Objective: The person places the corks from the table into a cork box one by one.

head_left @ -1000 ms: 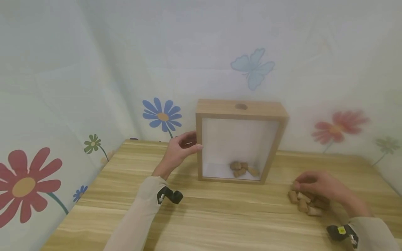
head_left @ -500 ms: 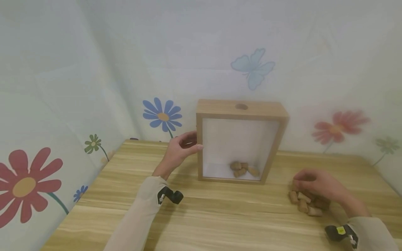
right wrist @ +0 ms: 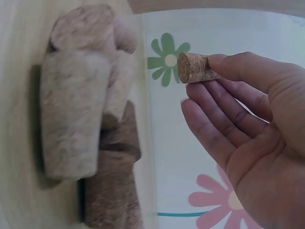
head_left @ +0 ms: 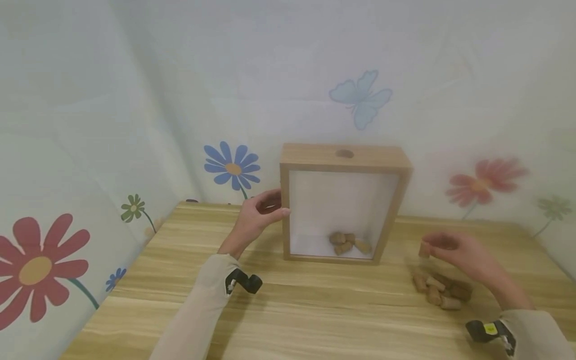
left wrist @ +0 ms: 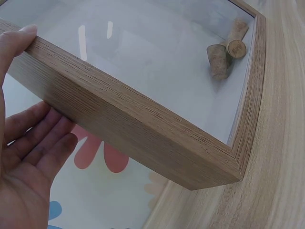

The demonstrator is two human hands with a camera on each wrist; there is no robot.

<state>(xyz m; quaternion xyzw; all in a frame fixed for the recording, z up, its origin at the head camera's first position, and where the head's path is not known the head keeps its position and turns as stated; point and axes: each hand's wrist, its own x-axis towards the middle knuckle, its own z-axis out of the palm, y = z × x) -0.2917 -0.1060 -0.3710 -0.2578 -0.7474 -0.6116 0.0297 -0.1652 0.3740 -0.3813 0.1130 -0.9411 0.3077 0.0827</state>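
Note:
An upright wooden box frame [head_left: 346, 156] with a clear front and a round hole in its top stands on the table. My left hand [head_left: 256, 215] holds its left side, thumb [left wrist: 19, 40] on the front edge and the other fingers at the side and back. Inside, several corks [head_left: 343, 244] lie on the floor of the box toward the right. My right hand [head_left: 465, 257] pinches one cork [right wrist: 193, 67] between thumb and fingertips, raised above a small pile of corks [head_left: 434, 295] on the table to the right of the box.
The wood-grain table [head_left: 315, 310] runs back to a pale cloth backdrop [head_left: 270, 75] printed with flowers and a butterfly, close behind the box. Each sleeve carries a black wrist camera [head_left: 243, 281] near the cuff.
My right hand has risen from the pile with a cork between thumb and fingers. The left hand and the box have stayed where they were.

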